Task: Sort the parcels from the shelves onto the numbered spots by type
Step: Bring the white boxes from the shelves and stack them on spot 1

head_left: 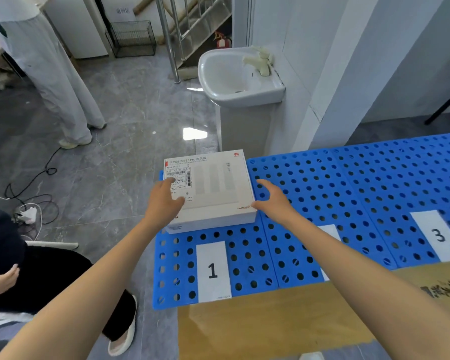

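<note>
A flat white box (pixel 216 188) with a shipping label lies on the blue perforated mat (pixel 348 183), just beyond the white paper label "1" (pixel 213 271). My left hand (pixel 164 201) rests on the box's near left top, fingers spread and straight. At the box's right edge my right hand (pixel 273 198) hovers with relaxed, extended fingers and the thumb touching the near right corner. Farther right on the mat is label "3" (pixel 438 235). My right forearm mostly hides another paper label (pixel 330 231) between them.
A brown cardboard surface (pixel 270 323) lies in front of the mat. A white sink (pixel 234 76) on a pedestal stands behind the box against a white wall. Cables (pixel 31 193) trail on the grey floor at left, near one standing person (pixel 52 81) and another person's shoe (pixel 122 331).
</note>
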